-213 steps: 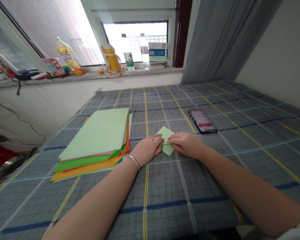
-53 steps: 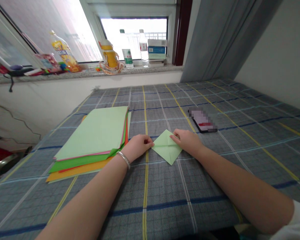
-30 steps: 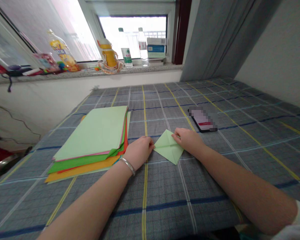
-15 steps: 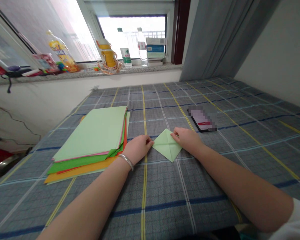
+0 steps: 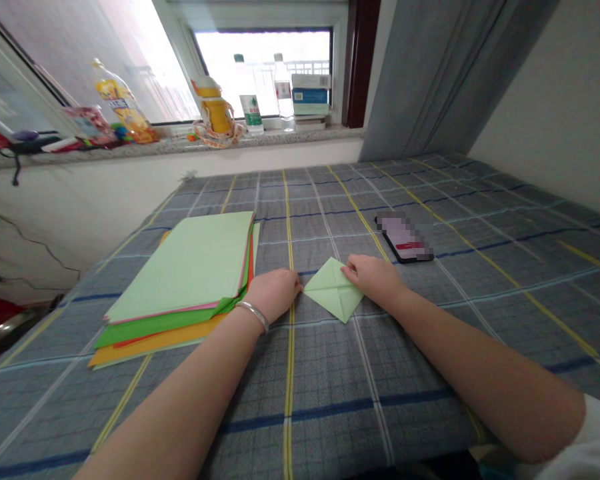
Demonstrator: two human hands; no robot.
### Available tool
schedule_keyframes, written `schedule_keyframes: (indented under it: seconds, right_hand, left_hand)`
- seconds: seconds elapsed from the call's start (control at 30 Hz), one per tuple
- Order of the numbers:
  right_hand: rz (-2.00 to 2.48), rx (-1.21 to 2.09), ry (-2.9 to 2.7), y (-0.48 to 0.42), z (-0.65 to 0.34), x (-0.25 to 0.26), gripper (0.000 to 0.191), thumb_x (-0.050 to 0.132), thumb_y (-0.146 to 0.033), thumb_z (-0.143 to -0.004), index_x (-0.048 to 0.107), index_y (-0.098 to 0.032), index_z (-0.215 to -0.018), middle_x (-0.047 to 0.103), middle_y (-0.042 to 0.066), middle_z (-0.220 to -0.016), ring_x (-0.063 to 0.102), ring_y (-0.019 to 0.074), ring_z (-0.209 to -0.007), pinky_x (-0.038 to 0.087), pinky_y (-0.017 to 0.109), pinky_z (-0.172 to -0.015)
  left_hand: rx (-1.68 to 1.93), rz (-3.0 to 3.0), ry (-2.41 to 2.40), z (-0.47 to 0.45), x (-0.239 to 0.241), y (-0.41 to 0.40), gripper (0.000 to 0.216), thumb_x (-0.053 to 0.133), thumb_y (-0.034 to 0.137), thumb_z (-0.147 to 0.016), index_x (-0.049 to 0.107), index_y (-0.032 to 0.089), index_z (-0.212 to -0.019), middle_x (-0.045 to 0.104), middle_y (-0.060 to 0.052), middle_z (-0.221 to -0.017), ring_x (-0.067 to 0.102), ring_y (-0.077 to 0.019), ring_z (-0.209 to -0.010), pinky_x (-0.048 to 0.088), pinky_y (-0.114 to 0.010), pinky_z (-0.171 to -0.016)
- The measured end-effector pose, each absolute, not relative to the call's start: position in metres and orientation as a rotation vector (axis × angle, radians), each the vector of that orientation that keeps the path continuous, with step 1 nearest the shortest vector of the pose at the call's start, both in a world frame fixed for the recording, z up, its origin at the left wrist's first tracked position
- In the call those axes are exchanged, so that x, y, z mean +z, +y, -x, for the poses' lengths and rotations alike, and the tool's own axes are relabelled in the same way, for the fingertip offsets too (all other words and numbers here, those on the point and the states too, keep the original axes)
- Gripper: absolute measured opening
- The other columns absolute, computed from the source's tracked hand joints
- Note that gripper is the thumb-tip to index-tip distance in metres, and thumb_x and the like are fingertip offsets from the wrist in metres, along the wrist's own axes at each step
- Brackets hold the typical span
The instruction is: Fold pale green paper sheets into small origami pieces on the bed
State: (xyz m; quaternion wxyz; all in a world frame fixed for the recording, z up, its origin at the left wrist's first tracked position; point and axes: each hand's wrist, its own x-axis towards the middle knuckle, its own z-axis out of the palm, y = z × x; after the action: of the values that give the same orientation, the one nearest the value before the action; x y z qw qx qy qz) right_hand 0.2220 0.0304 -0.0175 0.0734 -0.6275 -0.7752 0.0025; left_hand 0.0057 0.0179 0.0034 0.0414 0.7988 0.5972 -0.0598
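A small light green folded paper (image 5: pixel 333 293), diamond-shaped with a crease across it, lies on the grey plaid cloth (image 5: pixel 330 387). My left hand (image 5: pixel 273 292), with a silver bracelet on the wrist, is curled and pinches the paper's left corner. My right hand (image 5: pixel 375 280) has its fingers closed on the paper's right corner, pressing it to the cloth.
A stack of coloured paper sheets (image 5: pixel 190 273), light green on top over green, orange and red, lies to the left. A phone (image 5: pixel 405 237) rests beyond my right hand. Bottles and boxes (image 5: pixel 260 100) line the windowsill. A grey curtain (image 5: pixel 430 73) hangs at the right.
The folded paper was unfolded from a smaller shape into a wider diamond, and my hands moved apart to its corners. Over the last second little has moved.
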Motion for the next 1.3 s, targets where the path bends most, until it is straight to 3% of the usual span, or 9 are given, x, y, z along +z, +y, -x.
schedule_keyframes:
  seconds: [0.27,0.37,0.53,0.77,1.13,1.3]
  right_hand:
    - [1.862,0.031,-2.322,0.031,-0.223,-0.019,0.03,0.039,-0.042,-0.092,0.059,-0.023,-0.082,0.07,0.002,-0.083,0.061,0.0167,-0.074,0.023,0.027,-0.052]
    - [1.867,0.043,-2.322,0.031,-0.223,-0.019,0.031,0.038,-0.042,-0.092,0.06,-0.023,-0.083,0.07,0.002,-0.084,0.061,0.0168,-0.074,0.025,0.027,-0.053]
    - [1.879,0.059,-2.323,0.031,-0.222,-0.018,0.03,0.039,-0.041,-0.092,0.061,-0.022,-0.086,0.07,0.003,-0.085,0.061,0.0173,-0.076,0.03,0.026,-0.056]
    - [1.902,0.09,-2.291,0.032,-0.221,-0.019,0.029,0.041,-0.041,-0.091,0.062,-0.021,-0.089,0.069,0.006,-0.088,0.062,0.0182,-0.079,0.034,0.026,-0.059]
    - [1.944,0.073,-2.263,0.03,-0.22,-0.015,0.031,0.041,-0.044,-0.091,0.062,-0.022,-0.085,0.069,0.003,-0.087,0.062,0.0178,-0.078,0.033,0.026,-0.057]
    - [1.924,0.078,-2.277,0.033,-0.22,-0.017,0.033,0.039,-0.043,-0.092,0.062,-0.021,-0.084,0.068,0.004,-0.087,0.061,0.0171,-0.077,0.033,0.026,-0.058]
  left_hand:
    - [0.126,-2.228,1.735,0.01,-0.003,0.023,0.026,0.036,0.03,-0.089,0.059,0.02,-0.081,0.067,-0.007,-0.085,0.063,-0.0217,-0.081,0.045,-0.031,-0.071]
    - [0.334,-2.192,1.747,0.003,-0.007,0.021,0.031,0.033,0.036,-0.092,0.056,0.02,-0.08,0.064,-0.004,-0.079,0.061,-0.0205,-0.077,0.044,-0.03,-0.066]
    - [0.614,-2.456,1.715,-0.024,-0.017,0.014,0.025,0.047,0.031,-0.088,0.056,0.018,-0.107,0.059,-0.008,-0.098,0.056,-0.021,-0.093,0.043,-0.032,-0.083]
    - [0.445,-2.598,1.713,-0.038,-0.02,0.013,0.022,0.044,0.031,-0.091,0.061,0.02,-0.1,0.058,-0.007,-0.099,0.052,-0.022,-0.096,0.04,-0.035,-0.088]
    - [0.408,-2.594,1.775,-0.039,-0.024,0.016,0.03,0.042,0.021,-0.09,0.061,0.023,-0.112,0.059,-0.006,-0.1,0.052,-0.0217,-0.095,0.039,-0.035,-0.086]
    - [0.398,-2.582,1.797,-0.041,-0.024,0.017,0.031,0.038,0.029,-0.093,0.062,0.022,-0.11,0.06,-0.007,-0.099,0.053,-0.0221,-0.094,0.04,-0.036,-0.085]
